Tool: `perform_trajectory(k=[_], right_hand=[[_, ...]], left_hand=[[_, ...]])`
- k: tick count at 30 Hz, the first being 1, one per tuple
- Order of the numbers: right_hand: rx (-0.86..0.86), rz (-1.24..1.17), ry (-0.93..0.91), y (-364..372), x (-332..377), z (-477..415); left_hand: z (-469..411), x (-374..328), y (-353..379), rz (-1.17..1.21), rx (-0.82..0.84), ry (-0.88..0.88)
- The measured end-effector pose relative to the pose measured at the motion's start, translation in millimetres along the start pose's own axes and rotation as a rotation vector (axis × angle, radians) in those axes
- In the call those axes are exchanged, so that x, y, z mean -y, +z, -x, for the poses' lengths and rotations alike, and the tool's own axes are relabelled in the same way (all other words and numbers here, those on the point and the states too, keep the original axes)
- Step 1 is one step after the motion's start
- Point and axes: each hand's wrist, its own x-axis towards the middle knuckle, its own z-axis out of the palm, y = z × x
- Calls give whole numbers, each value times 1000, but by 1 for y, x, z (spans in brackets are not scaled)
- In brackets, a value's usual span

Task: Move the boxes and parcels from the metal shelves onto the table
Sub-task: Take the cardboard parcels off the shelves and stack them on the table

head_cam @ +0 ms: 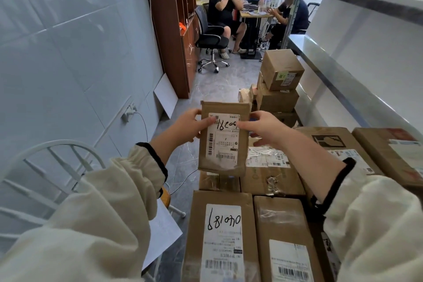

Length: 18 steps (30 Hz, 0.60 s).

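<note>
Parcel (223, 139) hangs upright in the air, above labelled boxes (223, 236) lying flat beneath your grips. Grey floor (182, 165) lies to their left, a metal shelf (332, 75) to their right. Forearms outstretched, your left grip (190, 125) and right grip (265, 128) pinch its upper edges, thumbs on the label.

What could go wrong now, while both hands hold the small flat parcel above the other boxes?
The left hand and right hand pinch the parcel only near its upper edges, so it might slip onto the boxes below. The far stack has its top box turned askew; a bump could topple it.
</note>
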Motion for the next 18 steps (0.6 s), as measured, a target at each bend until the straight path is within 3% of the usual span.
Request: perform_trajectory(k=[8, 18], right_hand=[[18, -72, 221, 31, -20, -33], [-17, 22, 217, 38, -28, -33]], left_hand=[[-26, 21, 30, -173, 51, -256], [-27, 27, 36, -235, 25, -245]])
